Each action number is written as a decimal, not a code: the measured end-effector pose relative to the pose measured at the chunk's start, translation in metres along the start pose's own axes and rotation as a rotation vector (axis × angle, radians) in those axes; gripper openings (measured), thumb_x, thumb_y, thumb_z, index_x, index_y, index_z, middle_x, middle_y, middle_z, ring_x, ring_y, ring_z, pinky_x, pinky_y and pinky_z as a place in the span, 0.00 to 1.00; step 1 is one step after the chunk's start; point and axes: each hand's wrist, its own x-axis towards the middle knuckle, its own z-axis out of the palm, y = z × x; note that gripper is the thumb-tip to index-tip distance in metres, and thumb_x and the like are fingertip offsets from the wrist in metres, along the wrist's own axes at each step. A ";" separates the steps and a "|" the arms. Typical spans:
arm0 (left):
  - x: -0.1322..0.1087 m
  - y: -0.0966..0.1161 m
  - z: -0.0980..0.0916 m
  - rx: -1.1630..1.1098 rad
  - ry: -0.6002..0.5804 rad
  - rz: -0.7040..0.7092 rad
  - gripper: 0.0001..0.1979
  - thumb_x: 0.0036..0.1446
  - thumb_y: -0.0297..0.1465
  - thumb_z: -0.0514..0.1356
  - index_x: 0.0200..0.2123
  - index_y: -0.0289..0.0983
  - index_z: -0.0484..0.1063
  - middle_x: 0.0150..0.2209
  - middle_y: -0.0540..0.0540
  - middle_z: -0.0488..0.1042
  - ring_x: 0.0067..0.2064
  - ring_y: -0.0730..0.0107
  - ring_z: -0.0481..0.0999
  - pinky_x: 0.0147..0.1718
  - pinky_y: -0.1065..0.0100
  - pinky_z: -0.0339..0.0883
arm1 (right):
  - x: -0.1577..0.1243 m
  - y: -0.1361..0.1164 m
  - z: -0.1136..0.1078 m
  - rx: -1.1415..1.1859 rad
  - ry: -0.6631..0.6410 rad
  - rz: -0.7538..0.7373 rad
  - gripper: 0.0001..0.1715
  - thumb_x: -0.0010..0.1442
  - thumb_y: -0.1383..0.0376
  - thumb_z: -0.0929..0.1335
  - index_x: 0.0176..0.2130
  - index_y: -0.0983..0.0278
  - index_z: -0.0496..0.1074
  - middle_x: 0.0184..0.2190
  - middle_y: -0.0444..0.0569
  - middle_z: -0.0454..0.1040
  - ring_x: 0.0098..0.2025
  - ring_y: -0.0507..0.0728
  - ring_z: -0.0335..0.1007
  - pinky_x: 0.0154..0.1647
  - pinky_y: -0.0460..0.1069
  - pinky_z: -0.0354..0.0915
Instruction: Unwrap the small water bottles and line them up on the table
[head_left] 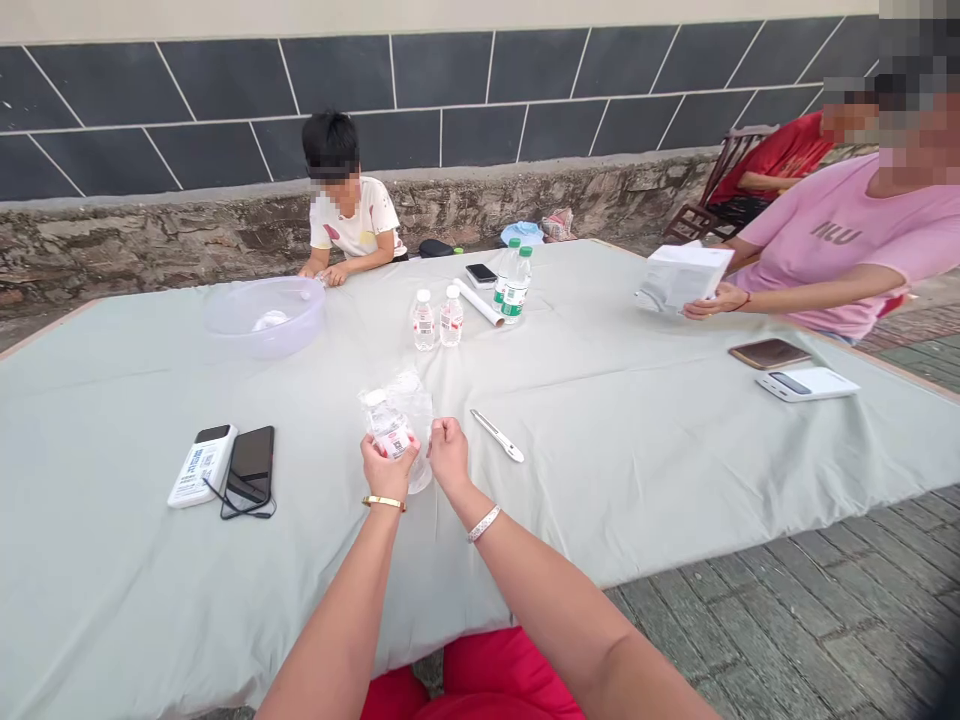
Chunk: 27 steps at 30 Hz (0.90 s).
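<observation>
Near the table's front, my left hand [388,463] is wrapped round a small clear bottle [391,432] with a white cap and a pink-and-white label. Clear plastic wrap [412,398] surrounds the bottle and bunches up beyond it. Closed beside it, my right hand [448,455] pinches the right edge of that wrap. A white utility knife [497,436] lies just right of my right hand. Farther back stand two similar small bottles, one on the left [424,322] and one on the right [451,318], both upright and white-capped.
On the cloth-covered table [600,450] are a translucent basin [277,335], green-capped bottles [514,290], and a paper roll [480,304]. A power bank [201,470] and a phone [252,465] lie left. One person [360,225] sits opposite; another [840,240] holds white packaging [681,277].
</observation>
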 end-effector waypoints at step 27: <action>0.024 0.010 -0.026 -0.121 -0.119 -0.093 0.25 0.42 0.51 0.63 0.35 0.38 0.65 0.30 0.51 0.69 0.30 0.72 0.70 0.30 0.67 0.66 | -0.006 -0.011 -0.032 0.179 -0.291 0.307 0.07 0.56 0.64 0.63 0.28 0.61 0.59 0.17 0.38 0.66 0.18 0.48 0.62 0.21 0.44 0.59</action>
